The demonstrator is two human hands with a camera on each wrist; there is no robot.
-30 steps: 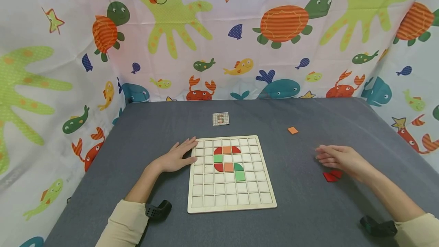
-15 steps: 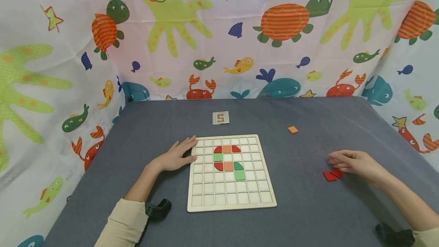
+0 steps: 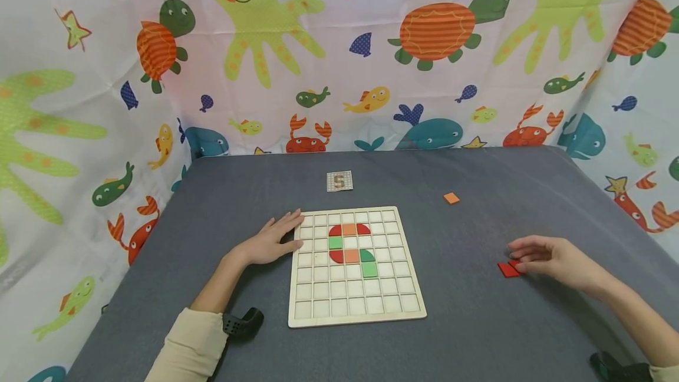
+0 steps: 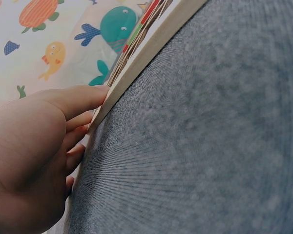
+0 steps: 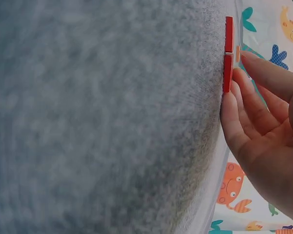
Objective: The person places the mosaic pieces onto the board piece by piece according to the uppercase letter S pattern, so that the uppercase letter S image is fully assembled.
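Observation:
My left hand (image 3: 267, 243) rests at the left edge of a square wooden grid board (image 3: 357, 306); its fingers are straight, with fingertips on the rim. Set in the board's cells are several tiles: red quarter-rounds (image 3: 336, 230), orange squares (image 3: 349, 229), and green pieces (image 3: 369, 270). On the right, my right hand (image 3: 559, 263) is low over two red tiles (image 3: 507, 270). Its fingers are gently bent and spread. In the right wrist view one fingertip meets the end of the nearer red tile (image 5: 227, 73).
Beyond the board lies a small pattern card (image 3: 339, 181) printed with a coloured shape. A loose orange square (image 3: 451, 198) lies at the back right. The grey cloth-covered table (image 3: 456, 329) is backed by a curtain (image 3: 345, 28) with sea animals.
My right hand has moved back to the right and come down onto the red tiles, covering part of one. The left hand stays at the board's edge.

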